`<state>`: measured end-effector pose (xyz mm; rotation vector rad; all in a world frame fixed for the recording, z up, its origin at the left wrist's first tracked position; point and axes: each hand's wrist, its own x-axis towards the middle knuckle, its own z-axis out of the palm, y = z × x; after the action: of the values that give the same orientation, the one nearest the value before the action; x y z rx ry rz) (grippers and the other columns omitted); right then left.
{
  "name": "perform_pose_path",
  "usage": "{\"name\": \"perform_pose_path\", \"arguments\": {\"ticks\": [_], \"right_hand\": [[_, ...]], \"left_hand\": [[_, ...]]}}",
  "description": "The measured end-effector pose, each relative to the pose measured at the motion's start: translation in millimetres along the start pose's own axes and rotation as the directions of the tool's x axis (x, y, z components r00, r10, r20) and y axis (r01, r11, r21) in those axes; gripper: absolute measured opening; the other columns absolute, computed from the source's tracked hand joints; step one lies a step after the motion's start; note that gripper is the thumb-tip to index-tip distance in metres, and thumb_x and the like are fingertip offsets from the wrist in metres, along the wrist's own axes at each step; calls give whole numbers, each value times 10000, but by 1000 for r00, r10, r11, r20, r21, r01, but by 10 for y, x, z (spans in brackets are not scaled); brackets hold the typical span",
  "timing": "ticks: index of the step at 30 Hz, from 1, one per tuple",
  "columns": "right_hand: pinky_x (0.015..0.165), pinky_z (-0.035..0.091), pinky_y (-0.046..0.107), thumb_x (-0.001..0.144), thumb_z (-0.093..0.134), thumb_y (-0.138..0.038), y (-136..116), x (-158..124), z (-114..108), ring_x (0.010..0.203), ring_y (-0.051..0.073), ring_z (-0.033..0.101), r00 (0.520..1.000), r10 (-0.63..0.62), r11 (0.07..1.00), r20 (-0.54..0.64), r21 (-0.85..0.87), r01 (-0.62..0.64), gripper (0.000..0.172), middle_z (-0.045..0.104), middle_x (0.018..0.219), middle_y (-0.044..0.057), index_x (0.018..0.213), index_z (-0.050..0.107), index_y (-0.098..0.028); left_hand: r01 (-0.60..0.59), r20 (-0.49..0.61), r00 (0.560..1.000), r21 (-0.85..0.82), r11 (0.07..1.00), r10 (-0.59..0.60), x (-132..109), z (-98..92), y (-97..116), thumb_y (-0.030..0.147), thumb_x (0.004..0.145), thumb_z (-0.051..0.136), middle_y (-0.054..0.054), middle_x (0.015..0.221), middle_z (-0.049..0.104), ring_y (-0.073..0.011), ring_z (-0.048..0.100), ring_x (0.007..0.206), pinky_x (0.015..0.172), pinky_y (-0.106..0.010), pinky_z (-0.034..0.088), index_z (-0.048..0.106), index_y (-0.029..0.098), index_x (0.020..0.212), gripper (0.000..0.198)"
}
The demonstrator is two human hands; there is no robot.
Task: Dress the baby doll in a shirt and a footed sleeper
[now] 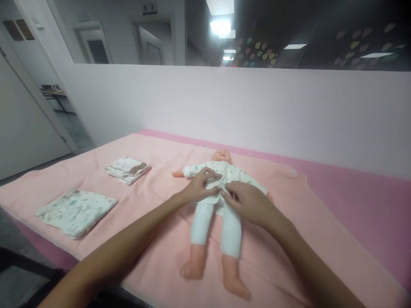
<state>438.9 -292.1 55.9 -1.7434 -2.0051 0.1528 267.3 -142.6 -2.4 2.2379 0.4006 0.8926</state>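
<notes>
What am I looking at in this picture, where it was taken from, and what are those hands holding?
There is no machine here: these are a person's bare left hand and right hand, seen by one camera worn on the head, looking forward and down. On a pink sheet lies a doll on its back, feet toward the camera. Both hands meet at the front of its printed top; exactly what the fingertips grip there is too small to tell. To the left lie two folded cloths, a farther one and a nearer one.
</notes>
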Motion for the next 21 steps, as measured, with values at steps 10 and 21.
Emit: {"name": "perform_pose_path", "arguments": {"ticks": [10, 21], "right_hand": [[669, 336, 316, 995, 541, -285, -63, 6, 179, 673, 160, 492, 989, -106, 991, 99, -68, 113, 332, 585, 720, 5, 683, 468, -198], [709, 467, 300, 968, 590, -427, 495, 517, -76, 793, 178, 617, 991, 117, 954, -65, 283, -94, 202, 710, 954, 14, 976, 649, -235]], "left_hand": [[-35, 167, 986, 249, 968, -7, -34, -98, 86, 553, 833, 766, -124, 1342, 488, -324, 576, 1133, 950, -467, 503, 566, 276, 1435, 692], [268, 275, 931, -61, 961, -242, 485, -429, -62, 448, 953, 590, -81, 1189, 697, -213, 655, 1024, 863, -315, 518, 688, 193, 1208, 373]]}}
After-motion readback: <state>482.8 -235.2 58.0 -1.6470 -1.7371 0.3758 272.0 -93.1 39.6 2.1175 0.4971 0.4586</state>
